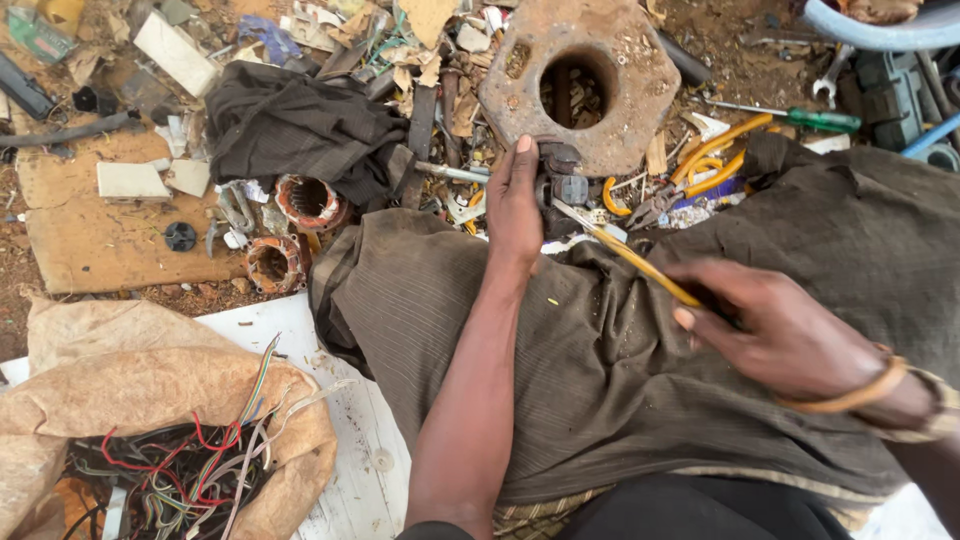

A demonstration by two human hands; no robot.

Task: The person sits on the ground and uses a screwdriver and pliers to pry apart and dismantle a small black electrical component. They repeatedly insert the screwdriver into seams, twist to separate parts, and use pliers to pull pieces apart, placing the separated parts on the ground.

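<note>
I've got the left hand (515, 205) clamped round a small dark metal part (560, 180), just below the rusty ring plate (580, 80). Right hand (770, 325) fingers closed on a yellow-handled screwdriver (625, 250), tip touching the part, all over my lap cloth (600, 370).

Two hands: left hand (515, 205), right hand (775, 330). One small dark metal part (562, 185) in the left grip, one yellow-handled tool (630, 255) in the right. Two copper-wound coils (308, 200) (272, 263) left of them. One rusty holed plate (620, 75), one green screwdriver (800, 118), one sack of wires (170, 470).
</note>
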